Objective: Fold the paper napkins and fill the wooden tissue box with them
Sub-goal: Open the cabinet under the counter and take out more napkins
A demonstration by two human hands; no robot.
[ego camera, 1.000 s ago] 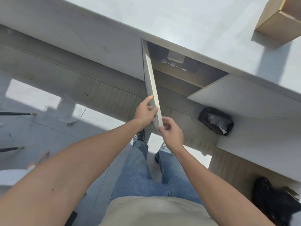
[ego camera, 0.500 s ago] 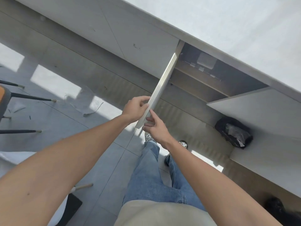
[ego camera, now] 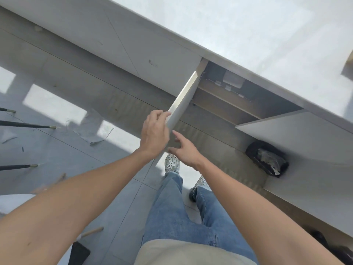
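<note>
Head view, looking down past both bare forearms.

Left hand [ego camera: 154,132], just left of centre: fingers curled over the free end of a cabinet door [ego camera: 183,98], thumb side hidden behind the panel, clamped on its edge. Right hand [ego camera: 184,150], at 5 o'clock from the left: spread wide, fingers apart, index stretched toward the door's lower corner, holding nothing; near the panel, contact not clear.

Door: flat, white, smooth, thin, seen nearly edge-on, swung out from the cabinet front and running toward 1 o'clock. Behind it an open compartment [ego camera: 229,104] with a brown wood-grain shelf and dark back wall; a small pale boxy item [ego camera: 232,79] up inside, too dim to identify. A second white door [ego camera: 296,129] standing open at 3 o'clock.

Table [ego camera: 248,25] above, filling 12 to 2 o'clock: pale grey, matte, straight-edged. At the far 3 o'clock edge, resting on it, a tan corner [ego camera: 351,58], wood-coloured, almost wholly cropped; cannot tell whether it belongs to the tissue box.

Floor [ego camera: 57,150]: grey square tiles with bright sun patches. Crumpled black bag [ego camera: 267,161] at 4 o'clock by the cabinet base. Thin black chair legs [ego camera: 24,125] at 9 o'clock. Blue denim jeans [ego camera: 181,217] and speckled shoes [ego camera: 172,163] at 6 o'clock.
</note>
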